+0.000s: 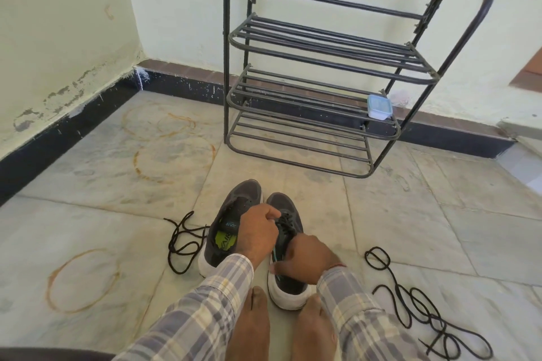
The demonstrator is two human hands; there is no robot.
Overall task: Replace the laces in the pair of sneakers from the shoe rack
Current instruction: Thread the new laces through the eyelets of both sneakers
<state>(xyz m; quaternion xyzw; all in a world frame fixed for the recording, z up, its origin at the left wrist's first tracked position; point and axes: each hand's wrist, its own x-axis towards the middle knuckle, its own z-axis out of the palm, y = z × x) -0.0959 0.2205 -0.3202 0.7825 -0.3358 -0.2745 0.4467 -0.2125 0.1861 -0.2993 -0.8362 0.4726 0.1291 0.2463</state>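
Two bare feet rest at the near edge of the pale stone-tile floor, toes just short of the right dark grey sneaker with a white sole. The right hand is closed over its heel collar, bracing it; the left hand, fingers curled shut, pinches the black lace at the eyelets. Whether that lace is going in or coming out cannot be told; either way, it seems best worked one eyelet at a time, with the heel held down. The left dark grey sneaker, touching its mate, sits unlaced. A loose black lace lies just left of the pair, and a longer tangled black cord sprawls well to the right, so elbows have room on both sides. Farther off, open tile runs to the black metal shoe rack against the wall, its shelves bare but for a small clear plastic tub.
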